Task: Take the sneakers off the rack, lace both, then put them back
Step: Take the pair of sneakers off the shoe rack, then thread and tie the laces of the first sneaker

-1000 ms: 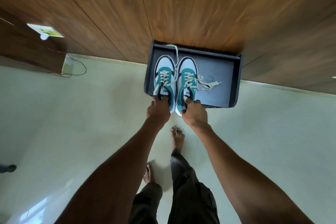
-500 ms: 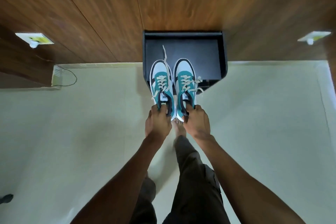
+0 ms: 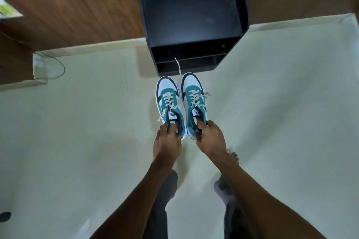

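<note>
Both teal-and-white sneakers, the left sneaker [image 3: 169,105] in the left hand [image 3: 167,142] and the right sneaker [image 3: 194,101] in the right hand [image 3: 210,138], fingers closed around the heels, have now left the black wooden rack [image 3: 194,11] and hang over the pale floor [image 3: 281,103], ready for lacing.

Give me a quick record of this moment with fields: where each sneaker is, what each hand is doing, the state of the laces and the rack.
left sneaker: off the rack, held at the heel by the left hand
right sneaker: off the rack, held at the heel by the right hand
laces: loose, ends dangling, not tied
rack: black, against the wooden wall, top shelf bare
stage: sneakers taken off, lacing not yet begun
</note>
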